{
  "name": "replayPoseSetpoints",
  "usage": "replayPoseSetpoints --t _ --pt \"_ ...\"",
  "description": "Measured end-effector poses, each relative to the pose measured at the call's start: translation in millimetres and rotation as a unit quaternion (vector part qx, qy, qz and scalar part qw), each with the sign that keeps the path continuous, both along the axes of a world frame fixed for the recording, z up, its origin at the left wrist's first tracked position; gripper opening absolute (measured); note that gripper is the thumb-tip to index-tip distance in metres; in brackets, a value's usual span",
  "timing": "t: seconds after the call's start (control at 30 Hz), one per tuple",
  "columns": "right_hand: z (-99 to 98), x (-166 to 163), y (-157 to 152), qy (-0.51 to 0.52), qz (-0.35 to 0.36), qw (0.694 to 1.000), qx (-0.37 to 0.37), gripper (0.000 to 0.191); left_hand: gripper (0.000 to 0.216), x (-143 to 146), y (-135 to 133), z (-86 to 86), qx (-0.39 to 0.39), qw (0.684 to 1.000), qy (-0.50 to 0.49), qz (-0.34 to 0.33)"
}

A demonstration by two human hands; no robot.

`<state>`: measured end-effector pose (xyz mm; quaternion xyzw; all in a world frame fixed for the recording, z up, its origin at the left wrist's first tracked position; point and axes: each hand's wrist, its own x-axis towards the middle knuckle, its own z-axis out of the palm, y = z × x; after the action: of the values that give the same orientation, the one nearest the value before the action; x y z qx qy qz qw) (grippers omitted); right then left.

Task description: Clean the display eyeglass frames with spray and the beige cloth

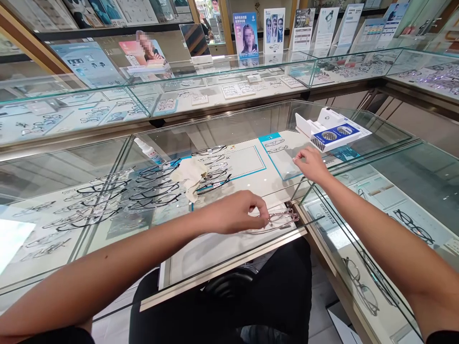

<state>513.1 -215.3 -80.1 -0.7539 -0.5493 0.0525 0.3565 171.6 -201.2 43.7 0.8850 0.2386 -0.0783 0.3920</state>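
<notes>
My left hand [247, 214] reaches over a pulled-out, white-lined drawer [201, 260] at the front of the glass counter. Its thumb and index finger are pinched at the near end of a pair of thin-framed eyeglasses [285, 219] in the drawer's right corner. Above the counter glass, my right hand [311, 165] is held with its fingers curled in and no object visible in them. A crumpled cream cloth [191, 174] lies among rows of dark-framed eyeglasses [154, 193] on the counter. Close behind the right hand stands a blue-and-white box [335, 136].
A white spray bottle [147, 152] is at the back left of the counter. Further glasses [360, 286] lie inside the right-hand case. Behind runs a glass display [229, 88] with small signs and a mirror [195, 43] on top. My legs [272, 291] are under the drawer.
</notes>
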Motion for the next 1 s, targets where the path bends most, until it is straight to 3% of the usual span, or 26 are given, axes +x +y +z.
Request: replayPoseSetpoints --t 0.2,0.33,0.5,0.6,0.73,0.87,1.0 --pt "0.6 -0.1 -0.8 -0.002 0.002 1.000 0.001 0.020 0.016 -10.6 -11.2 -43.4 -0.056 0.995 0.056 0.061" --pt "2.3 -1.5 -1.7 -0.001 0.000 1.000 -0.005 0.021 0.017 -9.1 -11.9 -75.7 -0.001 0.997 0.065 0.051" --pt "2.9 -1.4 -1.9 0.013 -0.009 1.000 0.003 0.020 0.020 3.7 -5.5 -128.0 0.048 0.998 0.034 0.032" --pt "2.4 -0.7 -2.0 0.019 -0.028 0.999 0.025 0.021 0.023 27.0 8.4 -154.3 0.109 0.993 0.012 0.043" --pt "2.4 -1.8 -2.6 0.020 -0.048 0.998 0.032 0.020 0.025 76.1 40.1 -174.1 0.238 0.968 -0.024 0.072" --pt "2.7 -4.1 -2.9 0.025 -0.056 0.997 0.038 0.021 0.038 128.7 76.7 -187.4 0.287 0.952 -0.027 0.103" --pt "3.7 -6.2 -3.4 0.026 -0.065 0.997 0.044 0.019 0.041 178.3 107.4 -201.2 0.317 0.944 -0.016 0.095"
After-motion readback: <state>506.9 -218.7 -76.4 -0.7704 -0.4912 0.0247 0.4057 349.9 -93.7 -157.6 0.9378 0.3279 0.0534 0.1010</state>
